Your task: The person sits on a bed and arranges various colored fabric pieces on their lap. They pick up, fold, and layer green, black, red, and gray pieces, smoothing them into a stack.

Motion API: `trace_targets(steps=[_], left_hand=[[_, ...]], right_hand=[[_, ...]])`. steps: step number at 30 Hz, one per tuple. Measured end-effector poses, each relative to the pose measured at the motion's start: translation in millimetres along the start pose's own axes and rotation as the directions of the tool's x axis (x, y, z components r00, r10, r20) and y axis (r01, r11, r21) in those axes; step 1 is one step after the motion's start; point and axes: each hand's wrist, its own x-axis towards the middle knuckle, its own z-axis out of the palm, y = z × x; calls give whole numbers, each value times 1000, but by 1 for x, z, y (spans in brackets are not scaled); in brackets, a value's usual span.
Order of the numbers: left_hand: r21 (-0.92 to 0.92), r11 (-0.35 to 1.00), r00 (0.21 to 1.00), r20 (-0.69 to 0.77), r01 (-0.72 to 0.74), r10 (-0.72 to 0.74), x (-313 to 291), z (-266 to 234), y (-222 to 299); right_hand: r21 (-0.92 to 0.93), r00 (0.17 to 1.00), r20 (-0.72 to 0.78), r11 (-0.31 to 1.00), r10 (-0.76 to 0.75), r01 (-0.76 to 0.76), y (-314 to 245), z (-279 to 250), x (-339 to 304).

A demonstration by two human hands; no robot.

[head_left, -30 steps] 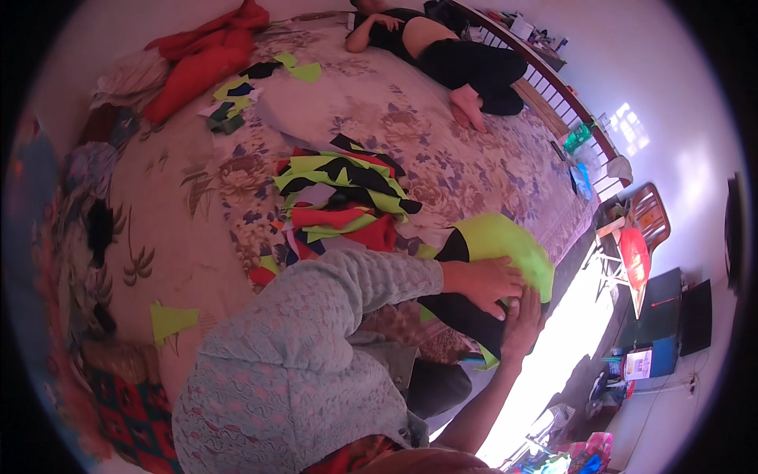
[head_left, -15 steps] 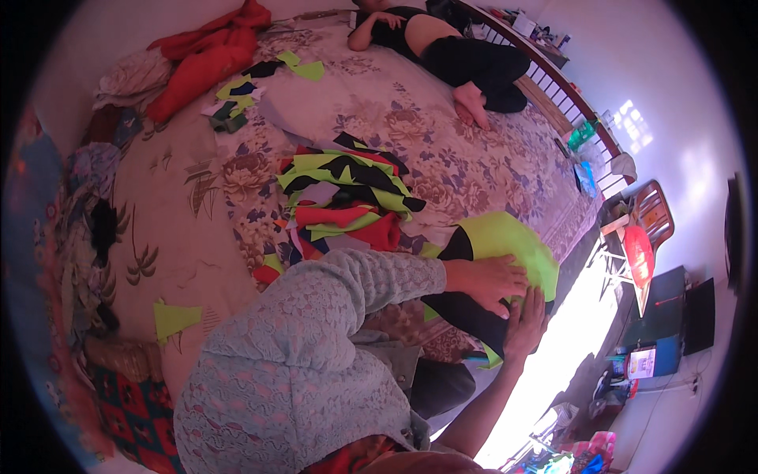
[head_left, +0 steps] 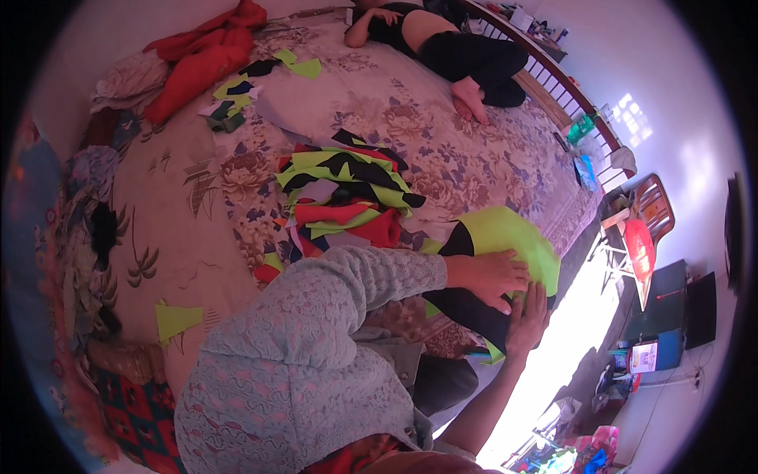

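Note:
A lime-green and black piece of cloth [head_left: 513, 233] is spread near the right side of the bed, close to its edge. My left hand [head_left: 491, 278] lies over the seam between its green and black parts, fingers stretched out and thumb pointing toward me. Just to the right, my right hand [head_left: 527, 322] rests on the cloth's near edge with its fingers extended upward along it. The fingertips of both hands are close together. Left of the cloth is a heap of green, black, red and grey fabric pieces [head_left: 343, 186].
The bed has a floral sheet [head_left: 403, 118]. Another person [head_left: 474, 67] lies at the far side. A red blanket [head_left: 201, 75] and loose scraps [head_left: 237, 95] are at the far left. A green scrap [head_left: 178, 320] lies near my left arm. Beyond the right edge stands a chair [head_left: 654, 207].
The view has shifted very slightly. Both hands stay at nearly the same place on the cloth.

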Motion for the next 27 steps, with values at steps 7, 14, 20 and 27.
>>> trace_targets(steps=[7,14,20,27], left_hand=[[-78,995,991,126,55,-45,6,-5,7],[-87,993,990,125,82,-71,4,-17,3],[-59,993,979,185,102,-89,9,-15,1],[-66,993,970,232,96,-78,11,-14,-4]], right_hand=[[-6,1000,-20,1000,2,-2,9,1,-3],[27,997,-68,999,47,-46,1,6,0],[86,988,-150,996,30,-17,0,0,-6],[841,935,-148,538,321,-52,23,-17,-64]])
